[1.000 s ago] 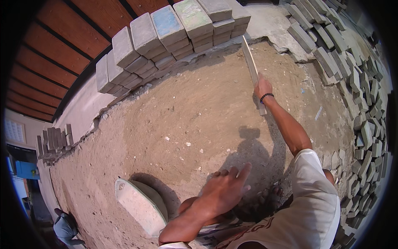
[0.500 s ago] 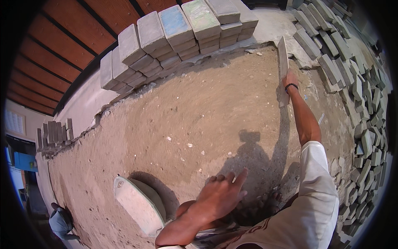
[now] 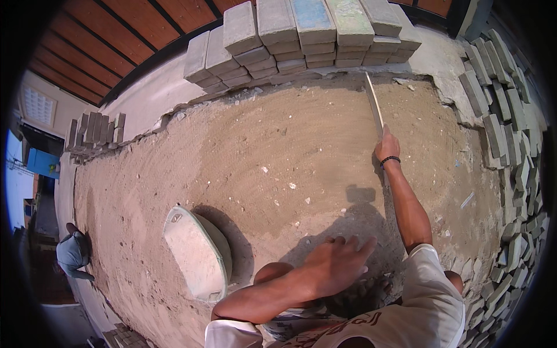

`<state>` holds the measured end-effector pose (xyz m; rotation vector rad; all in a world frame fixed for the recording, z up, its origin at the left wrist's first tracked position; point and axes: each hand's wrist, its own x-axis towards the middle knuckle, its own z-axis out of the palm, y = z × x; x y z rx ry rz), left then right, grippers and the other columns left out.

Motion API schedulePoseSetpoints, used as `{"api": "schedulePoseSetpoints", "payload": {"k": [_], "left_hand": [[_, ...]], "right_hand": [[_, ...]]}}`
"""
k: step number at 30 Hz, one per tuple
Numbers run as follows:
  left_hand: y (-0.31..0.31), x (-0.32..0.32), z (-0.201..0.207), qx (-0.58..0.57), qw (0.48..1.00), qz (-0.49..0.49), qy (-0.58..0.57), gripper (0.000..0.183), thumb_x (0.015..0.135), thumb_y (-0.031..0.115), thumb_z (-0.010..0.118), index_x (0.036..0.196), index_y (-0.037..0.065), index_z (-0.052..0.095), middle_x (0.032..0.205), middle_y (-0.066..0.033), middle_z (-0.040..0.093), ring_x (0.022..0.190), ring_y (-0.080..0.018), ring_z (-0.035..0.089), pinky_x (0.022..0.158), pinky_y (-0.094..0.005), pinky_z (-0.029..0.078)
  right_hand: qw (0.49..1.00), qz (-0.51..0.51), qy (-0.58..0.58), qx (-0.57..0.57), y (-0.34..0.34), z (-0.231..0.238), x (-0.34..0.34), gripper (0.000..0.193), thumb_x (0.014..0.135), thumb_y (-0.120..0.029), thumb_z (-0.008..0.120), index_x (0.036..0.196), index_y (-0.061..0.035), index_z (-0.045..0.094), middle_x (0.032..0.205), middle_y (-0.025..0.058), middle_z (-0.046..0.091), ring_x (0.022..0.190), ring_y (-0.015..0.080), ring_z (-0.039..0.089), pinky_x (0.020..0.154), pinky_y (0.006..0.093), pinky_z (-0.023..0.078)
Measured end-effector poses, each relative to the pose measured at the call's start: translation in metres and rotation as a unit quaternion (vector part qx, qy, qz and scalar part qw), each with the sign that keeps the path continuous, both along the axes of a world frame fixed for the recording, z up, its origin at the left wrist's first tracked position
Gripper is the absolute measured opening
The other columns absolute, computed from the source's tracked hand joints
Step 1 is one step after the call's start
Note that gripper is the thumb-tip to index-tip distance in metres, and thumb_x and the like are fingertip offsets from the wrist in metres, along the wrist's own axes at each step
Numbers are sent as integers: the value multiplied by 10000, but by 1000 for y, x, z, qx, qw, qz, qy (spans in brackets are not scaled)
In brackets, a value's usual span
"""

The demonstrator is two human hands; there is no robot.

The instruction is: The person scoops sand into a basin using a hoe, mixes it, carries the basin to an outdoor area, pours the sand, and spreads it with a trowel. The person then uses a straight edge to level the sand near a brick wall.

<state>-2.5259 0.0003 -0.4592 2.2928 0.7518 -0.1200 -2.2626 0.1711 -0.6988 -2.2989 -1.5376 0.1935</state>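
Observation:
My right hand [image 3: 387, 146], with a dark beaded bracelet at the wrist, grips a long, thin, pale board [image 3: 374, 103]. The board reaches away from me over the brown sandy ground [image 3: 325, 133], its far end close to the stacked blocks. It looks set on its edge, though its near end is hidden behind my hand and arm. Bent across in front of my knee, my left arm ends in an open left hand [image 3: 342, 264] with nothing in it, raised over my shadow. A pale tub [image 3: 194, 255] lies tipped on its side to the left of that hand.
Grey paving blocks [image 3: 278, 26] are stacked along the far edge, before a brown slatted gate [image 3: 125, 35]. Many more blocks [image 3: 510, 145] lie heaped at the right. A smaller stack [image 3: 96, 129] stands at the left. A person [image 3: 73, 252] bends down at the lower left.
My right hand has swept the board leftward across the sand. My left hand stays open and has shifted slightly right in the picture. The whole view has turned a little.

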Motion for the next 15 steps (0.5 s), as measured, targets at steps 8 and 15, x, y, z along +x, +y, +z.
{"api": "schedulePoseSetpoints", "payload": {"k": [8, 15], "left_hand": [[-8, -29, -3, 9, 999, 33, -31, 558, 815, 235, 594, 1268, -22, 392, 994, -214, 587, 906, -349, 605, 793, -419, 468], [-7, -48, -5, -3, 997, 37, -66, 502, 788, 175, 560, 1226, -27, 420, 971, -203, 589, 865, -330, 619, 749, -414, 474]], "right_hand": [[983, 137, 110, -45, 30, 17, -170, 478, 791, -10, 484, 1264, 32, 426, 856, 280, 618, 885, 430, 593, 769, 485, 474], [988, 84, 116, -60, 56, 0, -244, 472, 805, -20, 491, 1266, 26, 402, 856, 286, 617, 900, 421, 602, 763, 490, 484]]}}
